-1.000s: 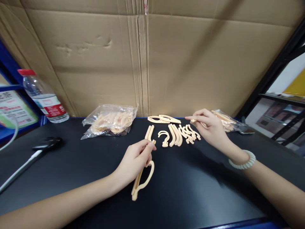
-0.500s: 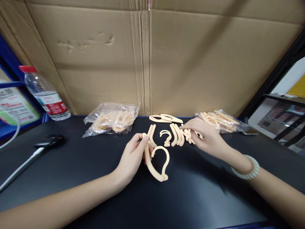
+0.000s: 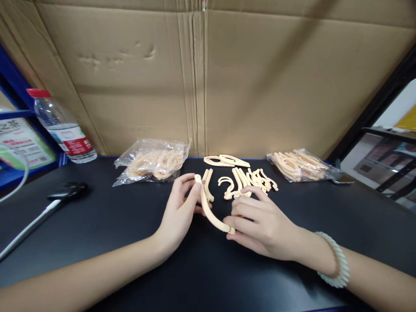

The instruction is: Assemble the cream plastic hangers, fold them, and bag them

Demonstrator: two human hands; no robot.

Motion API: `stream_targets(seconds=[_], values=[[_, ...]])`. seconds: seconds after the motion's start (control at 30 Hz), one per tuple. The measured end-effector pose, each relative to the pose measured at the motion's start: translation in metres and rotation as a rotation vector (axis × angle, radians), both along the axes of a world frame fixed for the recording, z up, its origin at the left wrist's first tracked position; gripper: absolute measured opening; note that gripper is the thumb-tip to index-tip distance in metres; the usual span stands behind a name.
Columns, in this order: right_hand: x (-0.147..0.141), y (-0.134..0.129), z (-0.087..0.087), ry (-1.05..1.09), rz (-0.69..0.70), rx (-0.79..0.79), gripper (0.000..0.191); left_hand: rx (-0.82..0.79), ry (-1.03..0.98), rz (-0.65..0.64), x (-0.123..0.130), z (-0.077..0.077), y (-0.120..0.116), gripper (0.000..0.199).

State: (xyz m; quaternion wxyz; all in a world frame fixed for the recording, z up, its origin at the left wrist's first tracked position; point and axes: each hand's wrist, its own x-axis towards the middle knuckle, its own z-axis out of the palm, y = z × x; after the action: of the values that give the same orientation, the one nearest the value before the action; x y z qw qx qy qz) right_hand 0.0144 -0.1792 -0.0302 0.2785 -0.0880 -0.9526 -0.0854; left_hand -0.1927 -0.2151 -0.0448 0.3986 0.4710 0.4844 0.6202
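A cream curved hanger arm is pinched near its upper end between the thumb and fingers of my left hand. My right hand closes on the lower end of the same arm. The hook joined there is mostly hidden by my right fingers. Just beyond my hands lie a loose hanger hook, a pair of loose arms to its left, several more arms to its right, and a cluster of small curved pieces.
Two flat hanger pieces lie by the cardboard wall. A clear bag of parts sits back left, another bag back right. A water bottle and a black device with a white cable are at left.
My right hand has come from the cluster of small pieces, down and left, onto the held arm's lower end. The hook's loop has gone out of sight. My left hand keeps its hold.
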Motion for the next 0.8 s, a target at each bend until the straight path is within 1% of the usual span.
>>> stream_targets(seconds=[0.07, 0.1, 0.13, 0.17, 0.2, 0.3, 0.33, 0.4, 0.47, 0.53, 0.57, 0.7, 0.8], values=[[0.000, 0.001, 0.000, 0.058, -0.033, -0.035, 0.016, 0.081, 0.111, 0.112, -0.001, -0.002, 0.000, 0.037], [0.001, 0.002, -0.001, 0.089, -0.052, -0.051, 0.015, 0.135, 0.204, 0.164, -0.002, -0.002, 0.000, 0.036], [0.001, 0.003, -0.002, 0.115, -0.070, -0.066, 0.015, 0.199, 0.325, 0.196, -0.003, -0.002, 0.000, 0.035], [0.002, 0.004, -0.003, 0.135, -0.084, -0.077, 0.015, 0.272, 0.470, 0.200, -0.005, -0.002, 0.000, 0.033], [0.002, 0.005, -0.003, 0.148, -0.098, -0.083, 0.014, 0.349, 0.628, 0.175, -0.006, -0.002, -0.001, 0.032], [0.003, 0.006, -0.005, 0.153, -0.122, -0.079, 0.016, 0.530, 1.082, -0.016, -0.008, 0.000, -0.003, 0.031], [0.003, 0.005, -0.006, 0.148, -0.122, -0.076, 0.017, 0.561, 1.193, -0.056, -0.008, 0.001, -0.003, 0.028], [0.003, 0.004, -0.006, 0.131, -0.116, -0.074, 0.019, 0.614, 1.345, -0.067, -0.008, 0.003, -0.004, 0.021], [0.003, 0.002, -0.005, 0.111, -0.104, -0.070, 0.019, 0.695, 1.425, -0.060, -0.008, 0.004, -0.003, 0.014], [0.003, 0.001, -0.004, 0.091, -0.102, -0.062, 0.018, 0.757, 1.472, -0.109, -0.008, 0.007, -0.003, 0.011], [0.003, 0.001, -0.003, 0.082, -0.105, -0.053, 0.018, 0.762, 1.486, -0.144, -0.007, 0.008, -0.002, 0.011], [0.002, 0.000, -0.003, 0.043, -0.115, -0.002, 0.022, 0.670, 1.524, -0.253, -0.005, 0.009, -0.003, 0.022], [0.002, 0.001, -0.005, 0.045, -0.091, -0.057, 0.025, 0.663, 1.543, -0.298, -0.004, 0.008, -0.003, 0.026]])
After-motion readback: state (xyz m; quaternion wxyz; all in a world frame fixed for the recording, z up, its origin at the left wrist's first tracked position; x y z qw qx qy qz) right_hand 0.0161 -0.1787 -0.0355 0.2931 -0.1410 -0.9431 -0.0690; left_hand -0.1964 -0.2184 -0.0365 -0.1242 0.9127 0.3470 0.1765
